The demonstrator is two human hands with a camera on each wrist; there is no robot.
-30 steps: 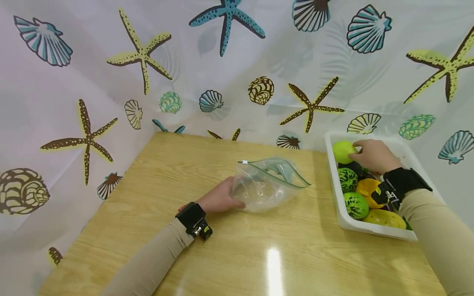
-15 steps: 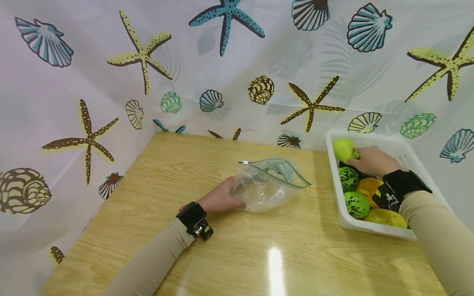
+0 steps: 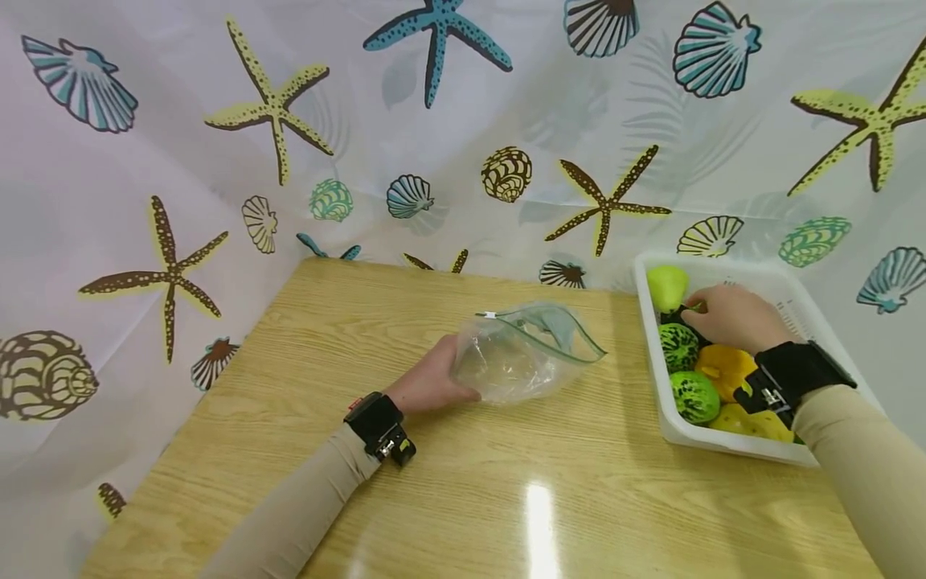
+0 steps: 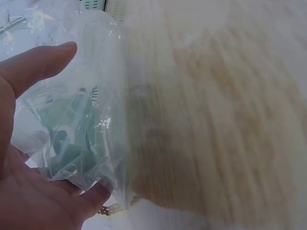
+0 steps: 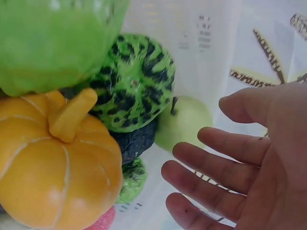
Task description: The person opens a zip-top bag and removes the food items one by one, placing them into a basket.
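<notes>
My left hand (image 3: 436, 376) holds the side of a clear zip bag (image 3: 506, 366), which stands on the table with its green-edged mouth gaping. In the left wrist view, the thumb lies across the plastic (image 4: 72, 124) and the fingers curl under it. My right hand (image 3: 741, 316) reaches down into a white plastic basket (image 3: 654, 386), beside a yellow-green apple (image 3: 667, 288). The right wrist view shows its fingers (image 5: 206, 160) spread and holding nothing, close to the apple, a black-speckled green gourd (image 5: 136, 79) and an orange pumpkin (image 5: 57, 163).
More produce lies in the basket: a striped green gourd (image 3: 694, 396) and a yellow piece (image 3: 752, 422). The wooden table (image 3: 434, 498) reaches a curtain (image 3: 463, 145) printed with starfish and shells at the back and left.
My right hand has come off the apple and moved slightly toward me within the basket. The bag has shifted a little away from me, with the left hand still on it.
</notes>
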